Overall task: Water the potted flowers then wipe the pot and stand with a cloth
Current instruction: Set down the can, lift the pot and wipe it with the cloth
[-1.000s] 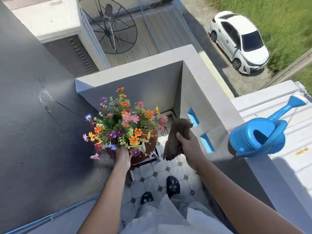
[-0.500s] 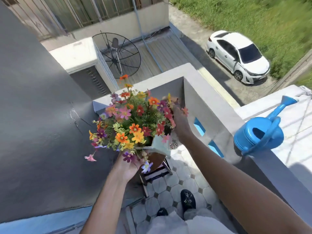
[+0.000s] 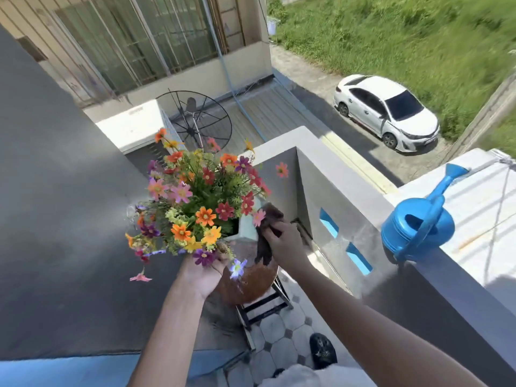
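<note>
A brown pot (image 3: 248, 283) full of mixed orange, pink, red and purple flowers (image 3: 201, 202) is held tilted above a black metal stand (image 3: 265, 303). My left hand (image 3: 202, 276) grips the pot's near left side under the blooms. My right hand (image 3: 284, 241) is closed on a dark brown cloth (image 3: 265, 238), pressed against the pot's upper right rim beside a pale label. A blue watering can (image 3: 416, 222) stands on the grey ledge to the right, apart from both hands.
A grey balcony wall (image 3: 363, 219) with two blue slots runs along the right; a dark wall (image 3: 55, 219) closes the left. Tiled floor (image 3: 282, 339) and my black shoe (image 3: 322, 350) lie below. A mesh dish (image 3: 195, 118) and a white car (image 3: 388, 110) are far beyond.
The pot has been raised and tilted off the stand. My right hand, with the cloth, went behind the flowers and now has come round to the pot's right rim.
</note>
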The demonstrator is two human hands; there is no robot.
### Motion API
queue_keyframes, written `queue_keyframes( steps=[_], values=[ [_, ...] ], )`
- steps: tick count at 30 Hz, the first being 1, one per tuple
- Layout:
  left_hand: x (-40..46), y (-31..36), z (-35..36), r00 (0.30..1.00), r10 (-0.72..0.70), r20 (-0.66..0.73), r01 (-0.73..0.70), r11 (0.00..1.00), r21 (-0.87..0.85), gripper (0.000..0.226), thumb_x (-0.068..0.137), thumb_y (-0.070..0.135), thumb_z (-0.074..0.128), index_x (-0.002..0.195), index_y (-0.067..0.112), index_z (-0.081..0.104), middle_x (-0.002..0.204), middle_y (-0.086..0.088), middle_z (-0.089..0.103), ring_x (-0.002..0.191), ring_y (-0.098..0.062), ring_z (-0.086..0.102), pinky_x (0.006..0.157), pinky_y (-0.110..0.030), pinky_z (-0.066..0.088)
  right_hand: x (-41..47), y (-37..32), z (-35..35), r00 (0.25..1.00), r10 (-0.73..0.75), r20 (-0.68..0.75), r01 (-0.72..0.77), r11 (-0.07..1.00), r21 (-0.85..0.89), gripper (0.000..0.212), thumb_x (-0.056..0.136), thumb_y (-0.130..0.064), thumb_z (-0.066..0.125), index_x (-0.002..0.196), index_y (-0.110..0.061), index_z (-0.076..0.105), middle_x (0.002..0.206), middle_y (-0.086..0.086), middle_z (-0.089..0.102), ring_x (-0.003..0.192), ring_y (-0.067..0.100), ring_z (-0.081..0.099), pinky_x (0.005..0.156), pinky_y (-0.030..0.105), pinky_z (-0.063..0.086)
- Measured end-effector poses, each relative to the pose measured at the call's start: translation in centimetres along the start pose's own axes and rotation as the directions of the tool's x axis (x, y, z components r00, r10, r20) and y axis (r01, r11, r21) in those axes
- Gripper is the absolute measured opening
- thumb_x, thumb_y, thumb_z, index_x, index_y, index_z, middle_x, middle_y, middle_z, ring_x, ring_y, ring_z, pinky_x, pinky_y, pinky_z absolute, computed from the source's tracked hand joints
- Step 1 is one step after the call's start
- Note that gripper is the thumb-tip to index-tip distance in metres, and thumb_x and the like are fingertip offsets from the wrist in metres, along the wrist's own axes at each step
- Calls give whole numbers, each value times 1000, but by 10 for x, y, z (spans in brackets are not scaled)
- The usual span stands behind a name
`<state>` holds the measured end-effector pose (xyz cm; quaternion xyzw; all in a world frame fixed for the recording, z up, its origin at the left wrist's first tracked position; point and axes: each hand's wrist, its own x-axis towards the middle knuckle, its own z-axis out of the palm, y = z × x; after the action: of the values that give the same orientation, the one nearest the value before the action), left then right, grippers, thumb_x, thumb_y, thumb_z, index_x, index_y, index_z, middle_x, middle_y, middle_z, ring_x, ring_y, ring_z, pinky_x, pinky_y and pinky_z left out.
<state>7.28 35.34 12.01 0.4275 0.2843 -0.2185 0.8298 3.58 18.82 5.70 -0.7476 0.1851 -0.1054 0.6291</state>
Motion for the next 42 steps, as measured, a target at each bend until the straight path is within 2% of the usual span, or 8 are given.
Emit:
queue_keyframes(
  steps=[9, 13, 17, 21, 25, 31, 36, 42],
  values=[
    [-5, 0, 11, 999, 11, 38, -15, 995, 101, 32, 99, 1, 25, 78, 9, 48, 52, -8, 59, 39, -13, 57, 36, -15, 41, 12, -72, -9, 968, -248, 30, 243, 962, 125, 49, 90, 9, 50, 58, -27, 60, 72, 7, 54, 56, 14, 55, 50, 21, 45],
    [-5, -1, 10, 998, 9, 56, -14, 996, 91, 32, 94, 1, 34, 68, 11, 51, 55, -4, 57, 58, -14, 53, 41, -17, 41, 51, -63, -14, 951, -308, -29, 308, 951, -21, 19, 89, 0, 54, 88, 3, 72, 101, 19, 61, 96, 27, 55, 81, 33, 43],
    [-11, 3, 14, 995, 45, 84, -49, 998, 50, 36, 95, 2, 38, 66, 8, 58, 60, -9, 61, 43, -13, 60, 37, -16, 44, 77, -37, -27, 981, -151, -124, 131, 979, -154, 22, 92, -4, 53, 77, 10, 64, 77, 27, 62, 70, 38, 55, 65, 49, 45],
    [-13, 1, 21, 991, 20, 131, -36, 992, 119, 35, 98, 2, 29, 77, 4, 56, 53, -12, 66, 42, -11, 59, 39, -16, 45, 71, -67, -37, 985, -170, -26, 167, 982, -93, 30, 87, -2, 56, 58, -11, 54, 60, 1, 47, 57, 15, 42, 59, 35, 35],
    [-11, -1, 34, 988, 51, 144, -69, 990, 124, 44, 98, 3, 24, 72, 1, 60, 47, -8, 64, 34, -10, 57, 35, -13, 42, 58, -91, -37, 919, -394, 32, 393, 919, 30, 18, 81, 7, 56, 84, -4, 69, 83, -8, 55, 79, 12, 50, 80, 29, 42],
    [-4, 13, 43, 990, 73, 124, -81, 995, 58, 39, 96, 1, 33, 61, 8, 50, 42, -2, 58, 31, -8, 51, 33, -13, 39, 13, -48, -22, 944, -327, 52, 328, 945, -11, 46, 95, -5, 57, 66, -40, 58, 83, -6, 56, 78, 11, 55, 70, 26, 41],
    [-5, 4, 33, 993, 3, 121, -8, 999, 37, 28, 99, 5, 27, 81, 5, 49, 47, -7, 60, 33, -12, 55, 35, -15, 42, 20, -30, -29, 990, -144, 5, 144, 987, -69, 37, 91, 1, 58, 55, -7, 52, 55, 0, 43, 49, 7, 40, 53, 28, 28],
    [-6, -10, 39, 994, 14, 112, -25, 995, 97, 25, 96, 1, 32, 80, 8, 49, 51, -8, 61, 38, -13, 58, 35, -19, 44, 38, -61, -19, 988, -149, -50, 150, 989, 18, 30, 88, -4, 55, 62, -20, 56, 72, 11, 58, 66, 23, 56, 60, 31, 41]
  ],
)
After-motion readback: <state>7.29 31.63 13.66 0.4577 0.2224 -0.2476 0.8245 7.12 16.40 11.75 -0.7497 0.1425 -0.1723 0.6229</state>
